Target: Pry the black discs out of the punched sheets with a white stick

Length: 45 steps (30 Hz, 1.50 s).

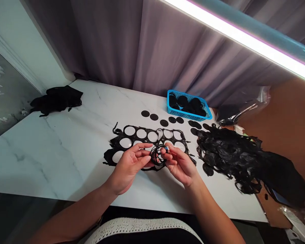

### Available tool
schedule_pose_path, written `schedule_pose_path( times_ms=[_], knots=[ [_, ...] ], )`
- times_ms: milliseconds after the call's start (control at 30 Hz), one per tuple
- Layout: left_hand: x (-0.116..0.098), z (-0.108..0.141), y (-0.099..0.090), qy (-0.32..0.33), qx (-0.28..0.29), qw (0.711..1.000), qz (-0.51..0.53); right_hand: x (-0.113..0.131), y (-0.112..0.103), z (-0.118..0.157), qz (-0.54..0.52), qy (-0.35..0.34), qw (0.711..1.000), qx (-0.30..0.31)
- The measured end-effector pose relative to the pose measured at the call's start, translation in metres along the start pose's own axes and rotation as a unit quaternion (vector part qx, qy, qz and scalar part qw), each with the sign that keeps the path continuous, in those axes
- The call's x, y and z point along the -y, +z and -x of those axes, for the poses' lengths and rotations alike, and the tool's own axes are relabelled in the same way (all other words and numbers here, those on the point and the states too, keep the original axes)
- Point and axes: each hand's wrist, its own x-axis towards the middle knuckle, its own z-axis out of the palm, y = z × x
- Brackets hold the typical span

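Between my two hands is a bundle of thin black rings point(157, 155), held above the table. My left hand point(132, 162) pinches its left side between thumb and fingers. On its right side, my right hand point(180, 165) has its fingers curled around the rings, with a small blue bit point(166, 148) at the fingertips. Beneath both hands lies a black sheet with rows of round holes point(134, 131), partly hidden by them. Several flat black discs point(164, 123) rest on the table just beyond the sheet.
A blue plastic basket point(189, 117) holding black round pieces stands at the back. To the right lies a large heap of black scraps point(226, 156). Black cloth-like material point(59, 100) sits at the far left of the white marbled table point(40, 152). A bright tube light point(239, 34) crosses above.
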Motion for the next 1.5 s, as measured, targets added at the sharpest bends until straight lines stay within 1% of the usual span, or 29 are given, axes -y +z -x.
schedule_pose_path(
  times_ms=[267, 833, 1033, 1167, 1267, 1367, 1433, 1500],
  knots=[
    [0.000, 0.002, 0.001, 0.028, -0.006, 0.999, -0.032, -0.002, -0.002, 0.000, 0.012, 0.006, 1.000, -0.011],
    [0.003, 0.005, -0.002, 0.036, -0.003, 0.999, -0.014, -0.008, -0.002, -0.001, 0.041, 0.004, 0.999, -0.027],
    [0.003, 0.004, -0.003, 0.032, -0.018, 0.999, -0.027, -0.009, -0.002, -0.002, 0.041, 0.005, 0.999, -0.024],
    [0.006, 0.002, -0.005, 0.029, -0.042, 0.998, -0.036, -0.010, -0.002, -0.002, 0.046, 0.004, 0.999, -0.027],
    [0.007, 0.001, -0.007, 0.032, -0.061, 0.996, -0.061, -0.011, -0.001, 0.000, 0.058, 0.000, 0.998, -0.024],
    [0.006, -0.002, -0.011, 0.027, -0.066, 0.991, -0.109, -0.012, 0.001, 0.006, 0.085, -0.016, 0.996, -0.017],
    [0.003, -0.004, -0.014, 0.021, -0.068, 0.985, -0.160, -0.014, 0.002, 0.012, 0.104, -0.033, 0.994, -0.013],
    [-0.002, -0.008, -0.015, 0.027, -0.069, 0.971, -0.229, -0.018, 0.002, 0.018, 0.113, -0.049, 0.992, -0.014]
  ],
)
